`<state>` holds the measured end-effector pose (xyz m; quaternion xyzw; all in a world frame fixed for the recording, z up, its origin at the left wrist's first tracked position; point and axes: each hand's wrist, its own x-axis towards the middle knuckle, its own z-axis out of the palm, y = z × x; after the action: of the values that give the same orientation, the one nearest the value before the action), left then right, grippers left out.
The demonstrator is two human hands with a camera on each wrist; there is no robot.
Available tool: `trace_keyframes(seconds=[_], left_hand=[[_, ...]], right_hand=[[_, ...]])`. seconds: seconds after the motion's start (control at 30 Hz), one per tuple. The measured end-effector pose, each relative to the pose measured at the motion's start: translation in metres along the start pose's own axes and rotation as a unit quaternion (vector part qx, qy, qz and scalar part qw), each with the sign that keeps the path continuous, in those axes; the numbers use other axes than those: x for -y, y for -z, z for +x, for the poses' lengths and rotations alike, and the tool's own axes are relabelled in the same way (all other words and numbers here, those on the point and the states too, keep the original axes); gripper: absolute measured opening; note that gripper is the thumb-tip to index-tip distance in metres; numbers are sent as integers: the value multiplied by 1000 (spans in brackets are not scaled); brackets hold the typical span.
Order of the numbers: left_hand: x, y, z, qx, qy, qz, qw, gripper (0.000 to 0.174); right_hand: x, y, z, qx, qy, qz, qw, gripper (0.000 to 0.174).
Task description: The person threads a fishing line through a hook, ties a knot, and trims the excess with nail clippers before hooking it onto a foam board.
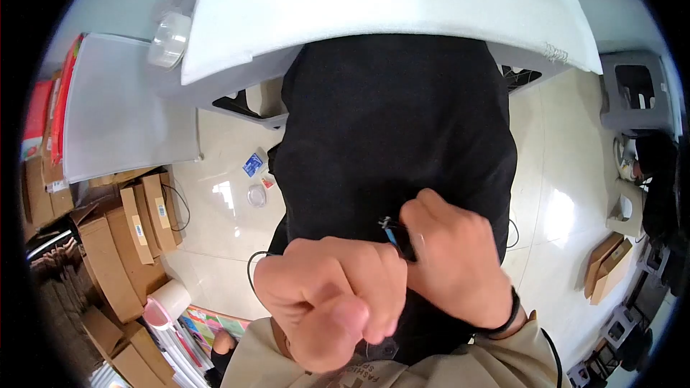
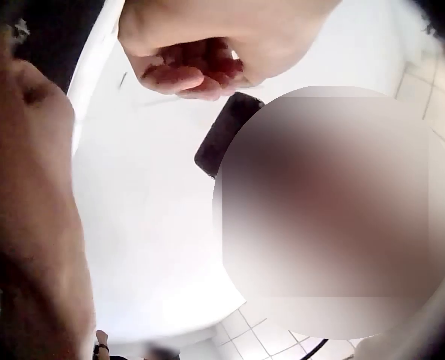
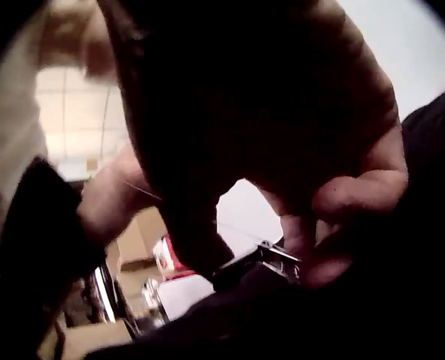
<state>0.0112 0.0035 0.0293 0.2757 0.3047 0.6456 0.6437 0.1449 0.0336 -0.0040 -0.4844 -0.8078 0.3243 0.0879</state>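
Observation:
My left hand is curled into a loose fist in front of my chest; its fingers also show curled in the left wrist view. A fine thread runs from it toward my right hand. My right hand is over the black cloth on my lap. Its thumb and fingers pinch a small shiny metal tool, which shows a blue part in the head view. The curled fingers hide much of the tool, and I cannot tell its kind.
A white-covered table stands ahead, with a clear plastic tub at its left. A dark phone-like block lies on the white surface. Cardboard boxes are stacked at left. Grey stools stand at right.

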Motion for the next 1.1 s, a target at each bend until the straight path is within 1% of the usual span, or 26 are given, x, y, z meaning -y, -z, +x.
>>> trace_keyframes(seconds=[0.03, 0.07, 0.13, 0.17, 0.2, 0.27, 0.3, 0.4, 0.43, 0.47, 0.5, 0.53, 0.57, 0.6, 0.67, 0.77, 0.87, 0.9, 1.0, 1.1], left_hand=[[1, 2, 1, 4, -11, -7, 1000, 34], [2, 3, 2, 7, -19, -21, 1000, 33], [5, 7, 3, 8, -32, -50, 998, 30], [6, 8, 4, 11, -28, -81, 996, 26], [8, 13, 7, 26, -29, -100, 994, 25], [10, 18, 9, 57, -27, -137, 989, 25], [12, 18, 10, 61, -28, -161, 985, 23], [12, 22, 16, 128, -9, -155, 980, 21], [14, 20, 15, 124, -11, -186, 975, 24], [17, 18, 15, 120, -14, -217, 969, 28], [19, 16, 14, 115, -16, -248, 962, 31], [20, 16, 14, 132, -17, -236, 963, 30], [21, 15, 15, 148, -17, -224, 963, 29], [21, 15, 15, 165, -18, -212, 963, 27], [19, 14, 17, 178, -2, -259, 949, 29], [19, 16, 16, 203, 12, -295, 934, 29], [20, 17, 15, 219, 25, -302, 928, 27], [20, 19, 16, 221, 30, -301, 927, 27], [21, 22, 18, 268, 11, -274, 924, 24], [21, 20, 17, 261, -36, -181, 948, 21]], right_hand=[[-7, 7, 0, -7, 10, 88, 996, 22], [-15, 13, 0, -21, 12, 178, 984, 20], [-19, 24, -5, -53, -86, 297, 950, 20], [-22, 27, -8, -81, -94, 362, 924, 21], [-19, 30, -6, -116, -108, 444, 882, 21], [-17, 39, -10, -121, -122, 558, 812, 26], [-14, 39, -11, -145, -132, 591, 782, 23], [-15, 34, -14, -126, -34, 661, 739, 17], [-9, 30, -14, -137, -31, 669, 730, 16], [-13, 26, -14, -109, -3, 663, 740, 22], [-14, 28, -12, -68, -13, 636, 769, 26], [-15, 31, -10, -26, -24, 607, 794, 30], [-12, 32, -7, 3, -52, 607, 793, 38], [-15, 29, -4, 18, -34, 598, 801, 38], [-19, 27, -1, 51, 9, 587, 808, 34], [-17, 28, -5, 50, -19, 584, 810, 23], [-18, 25, -3, 49, 41, 557, 828, 12], [-16, 25, -1, 56, 23, 569, 820, 9], [-17, 25, -1, 61, 38, 562, 824, 9], [-14, 25, -3, 22, 35, 549, 835, 9]])
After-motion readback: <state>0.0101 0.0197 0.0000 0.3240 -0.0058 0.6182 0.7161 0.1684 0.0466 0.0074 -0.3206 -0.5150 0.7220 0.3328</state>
